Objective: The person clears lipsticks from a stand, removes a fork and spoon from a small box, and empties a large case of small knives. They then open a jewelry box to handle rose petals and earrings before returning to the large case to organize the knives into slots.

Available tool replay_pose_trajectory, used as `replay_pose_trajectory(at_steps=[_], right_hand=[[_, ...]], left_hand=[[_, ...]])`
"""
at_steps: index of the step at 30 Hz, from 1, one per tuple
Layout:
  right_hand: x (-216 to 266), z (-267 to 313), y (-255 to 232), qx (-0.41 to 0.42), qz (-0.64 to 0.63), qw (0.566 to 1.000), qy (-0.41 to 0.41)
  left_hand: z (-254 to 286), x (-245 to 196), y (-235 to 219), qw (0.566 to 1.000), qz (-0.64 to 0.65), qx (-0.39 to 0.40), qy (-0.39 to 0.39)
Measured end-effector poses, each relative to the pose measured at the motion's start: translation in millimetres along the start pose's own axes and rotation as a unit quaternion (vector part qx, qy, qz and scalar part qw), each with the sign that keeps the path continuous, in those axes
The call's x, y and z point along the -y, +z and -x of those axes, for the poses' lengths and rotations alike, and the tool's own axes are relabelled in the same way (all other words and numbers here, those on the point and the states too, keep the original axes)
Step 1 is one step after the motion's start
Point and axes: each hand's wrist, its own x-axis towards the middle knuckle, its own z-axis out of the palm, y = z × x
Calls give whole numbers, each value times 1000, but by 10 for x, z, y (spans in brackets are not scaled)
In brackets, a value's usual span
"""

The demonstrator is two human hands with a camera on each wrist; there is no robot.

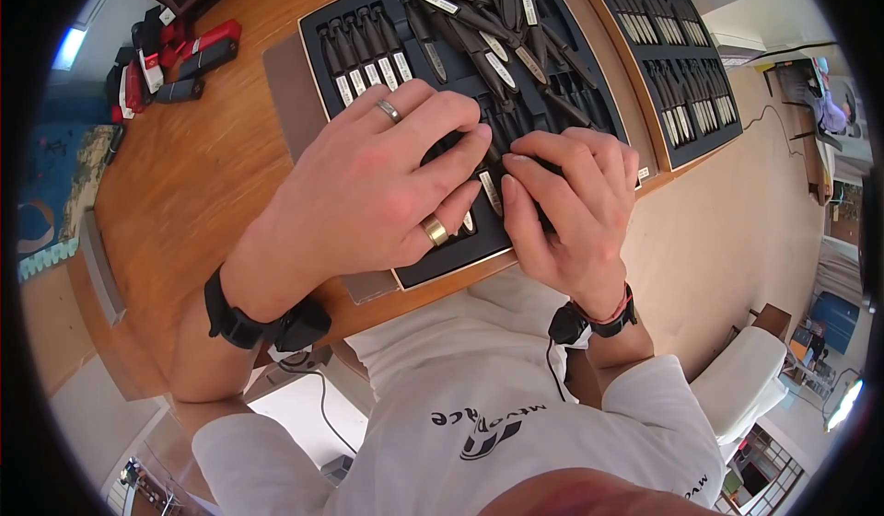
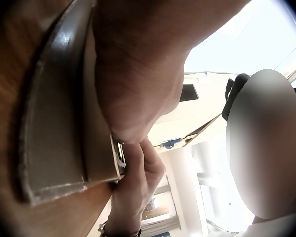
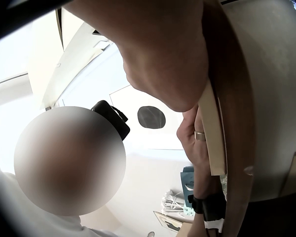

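In the head view a shallow dark tray holds slim black items with pale labelled ends. My left hand, with two rings, reaches over its near left part, fingers bent down among these items. Facing it, my right hand pinches at a slim black item between thumb and forefinger. A pale labelled end shows between the hands. What my left fingertips hold is hidden under the hand, and I cannot tell. Above the hands lies a loose pile of the same black items; some stand in a row at upper left.
A second tray with neat rows of similar items stands at the right. Red and black objects lie heaped on the wooden table at the left. The table's near edge runs in front of my body.
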Motion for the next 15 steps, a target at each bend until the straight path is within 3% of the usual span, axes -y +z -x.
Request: replay_pose_trajectory(at_steps=[15], right_hand=[[-51,15,-32,-7,-56,998,-42]], left_hand=[[20,-32,-9,1000,-22,5,-10]])
